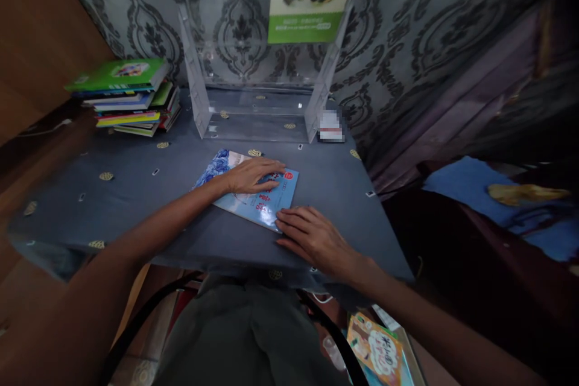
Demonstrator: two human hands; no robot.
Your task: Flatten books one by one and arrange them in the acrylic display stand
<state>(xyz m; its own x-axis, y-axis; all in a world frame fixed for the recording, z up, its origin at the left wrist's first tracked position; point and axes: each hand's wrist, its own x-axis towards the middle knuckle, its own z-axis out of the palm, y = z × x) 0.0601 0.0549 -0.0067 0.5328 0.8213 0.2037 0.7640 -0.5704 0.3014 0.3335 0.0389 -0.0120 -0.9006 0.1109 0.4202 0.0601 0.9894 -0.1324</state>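
Observation:
A thin blue book point(266, 212) with red characters on its cover lies closed and slanted on the cloth-covered table. Flat across the cover's middle rests my left hand point(253, 175), fingers stretched toward the red print and hiding part of it. My right hand point(312, 235) touches the book's near right corner with its fingertips, the fingers extended and the palm low by the tablecloth. Neither hand is wrapped round anything. Behind the book stands a clear acrylic rack point(196, 90) with slanted sides.
A stack of books point(131, 99) stands at the back left. A small pixelated box point(331, 126) sits right of the rack. The patterned grey tablecloth point(136, 193) hangs over the front edge. More books point(377, 350) lie below right, and a blue cloth point(470, 193) is farther right.

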